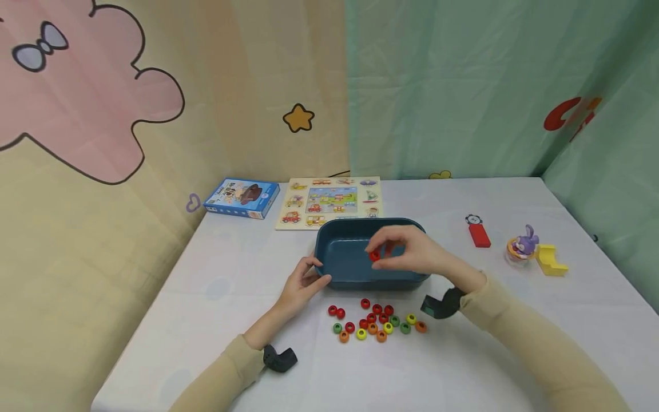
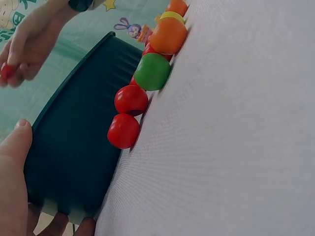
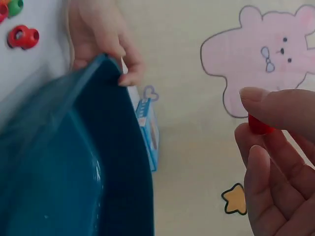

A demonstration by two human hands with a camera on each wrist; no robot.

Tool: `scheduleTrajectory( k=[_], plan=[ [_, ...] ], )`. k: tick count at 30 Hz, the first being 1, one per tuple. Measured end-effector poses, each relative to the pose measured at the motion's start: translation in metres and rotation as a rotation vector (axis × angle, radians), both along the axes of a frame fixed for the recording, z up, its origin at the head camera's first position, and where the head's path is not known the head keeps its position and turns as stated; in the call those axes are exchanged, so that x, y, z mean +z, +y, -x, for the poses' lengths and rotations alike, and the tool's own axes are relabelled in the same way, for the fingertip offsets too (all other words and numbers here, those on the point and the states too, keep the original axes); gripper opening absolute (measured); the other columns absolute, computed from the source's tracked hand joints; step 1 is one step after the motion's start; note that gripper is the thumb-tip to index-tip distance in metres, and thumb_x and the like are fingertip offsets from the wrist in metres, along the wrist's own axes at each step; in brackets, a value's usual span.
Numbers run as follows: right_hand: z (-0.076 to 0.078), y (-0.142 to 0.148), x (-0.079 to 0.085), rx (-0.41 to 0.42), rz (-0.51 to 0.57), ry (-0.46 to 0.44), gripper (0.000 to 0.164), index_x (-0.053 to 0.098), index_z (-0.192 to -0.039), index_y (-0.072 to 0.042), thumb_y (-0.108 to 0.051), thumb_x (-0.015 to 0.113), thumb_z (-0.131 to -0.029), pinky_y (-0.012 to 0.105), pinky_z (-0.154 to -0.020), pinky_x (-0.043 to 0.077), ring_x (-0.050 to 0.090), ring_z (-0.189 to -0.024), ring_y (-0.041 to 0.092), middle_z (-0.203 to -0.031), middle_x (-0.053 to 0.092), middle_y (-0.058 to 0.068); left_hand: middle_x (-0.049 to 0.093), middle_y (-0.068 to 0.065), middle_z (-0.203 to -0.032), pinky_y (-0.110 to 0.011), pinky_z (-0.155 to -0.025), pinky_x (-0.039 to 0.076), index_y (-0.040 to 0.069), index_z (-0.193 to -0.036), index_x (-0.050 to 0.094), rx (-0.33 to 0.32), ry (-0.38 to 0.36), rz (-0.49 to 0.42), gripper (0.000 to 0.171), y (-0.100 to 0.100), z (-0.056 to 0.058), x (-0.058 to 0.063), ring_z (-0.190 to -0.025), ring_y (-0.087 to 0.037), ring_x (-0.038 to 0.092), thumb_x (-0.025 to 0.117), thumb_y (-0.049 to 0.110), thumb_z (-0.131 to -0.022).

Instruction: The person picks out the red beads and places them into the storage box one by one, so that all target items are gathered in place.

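Note:
A dark teal plastic basin (image 1: 340,280) stands on the table. At its left end my left hand (image 1: 302,281) grips the corner, with the thumb (image 2: 14,147) on the near wall and the other fingers round the end. Over the basin, my right hand (image 1: 409,249) pinches a red bead (image 1: 374,256) between thumb and fingertips. The same bead (image 3: 259,125) shows in the right wrist view, partly covered by the thumb. In front of the basin lie several loose round beads with holes: red ones (image 1: 377,309), green ones (image 1: 405,328), yellow ones (image 1: 361,334) and orange ones (image 1: 344,337).
Behind the basin lie a wooden picture puzzle (image 1: 329,200) and a blue box (image 1: 242,197). To the right are a red piece with a flower-shaped top (image 1: 479,234), a purple rabbit figure (image 1: 525,245) and a yellow block (image 1: 551,261). A printed curtain (image 1: 437,86) hangs behind.

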State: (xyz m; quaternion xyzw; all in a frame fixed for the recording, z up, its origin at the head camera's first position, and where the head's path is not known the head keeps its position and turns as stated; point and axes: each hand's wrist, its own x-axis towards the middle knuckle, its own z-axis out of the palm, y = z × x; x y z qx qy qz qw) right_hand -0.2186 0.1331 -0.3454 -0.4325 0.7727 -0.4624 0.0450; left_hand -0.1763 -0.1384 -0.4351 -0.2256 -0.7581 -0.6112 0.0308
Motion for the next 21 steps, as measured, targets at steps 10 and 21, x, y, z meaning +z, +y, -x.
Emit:
scheduleTrajectory(
  k=[10,21],
  plan=[
    [0.088,-0.052,-0.032,-0.059,-0.229,-0.221,0.028,0.065,-0.099,-0.007,-0.010,0.074,-0.073,0.027,-0.069,0.052,0.062,-0.077,0.014,-0.094,0.063,0.002,0.021,-0.018,-0.144,-0.036,-0.088,0.045,-0.002,-0.107,0.042,0.007,-0.058,0.015,0.031,0.000,0.000,0.000,-0.111,-0.035,0.047,0.060,0.011,-0.086],
    [0.111,-0.081,-0.071,-0.059,-0.394,-0.125,0.024,0.067,-0.092,-0.012,-0.008,0.075,-0.070,0.024,-0.067,0.049,0.057,-0.075,0.010,-0.086,0.063,-0.004,0.020,-0.021,-0.143,-0.044,-0.091,0.041,-0.008,-0.109,0.040,-0.002,-0.049,0.006,0.035,0.000,0.000,0.002,-0.123,-0.039,0.033,0.059,0.011,-0.086]
  ],
)
